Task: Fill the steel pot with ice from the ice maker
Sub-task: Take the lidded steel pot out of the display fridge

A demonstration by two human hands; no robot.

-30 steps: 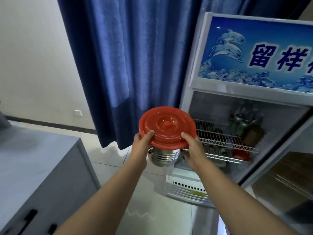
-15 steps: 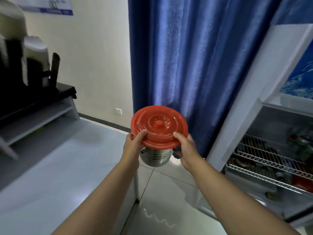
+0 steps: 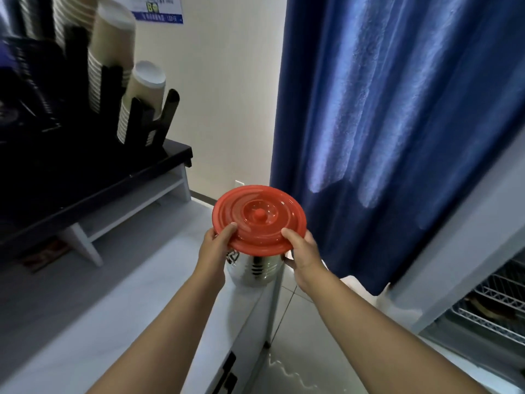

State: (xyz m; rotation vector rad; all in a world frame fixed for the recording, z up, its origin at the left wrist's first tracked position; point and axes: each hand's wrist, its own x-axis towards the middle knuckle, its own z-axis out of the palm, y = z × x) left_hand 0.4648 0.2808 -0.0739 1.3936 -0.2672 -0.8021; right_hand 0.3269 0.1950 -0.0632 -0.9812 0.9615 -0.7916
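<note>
Here the pot [image 3: 255, 268], under its red lid [image 3: 260, 220], hangs over the right edge of the bench [image 3: 142, 280]. The left hand [image 3: 214, 248] and right hand [image 3: 302, 251] grip its rim, thumbs on the lid. Likely light, slippery steel.

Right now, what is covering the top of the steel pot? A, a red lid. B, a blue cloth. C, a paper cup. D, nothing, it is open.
A: a red lid sits over the steel pot, and the left hand and right hand each hold it with a thumb on the lid's edge.
</note>
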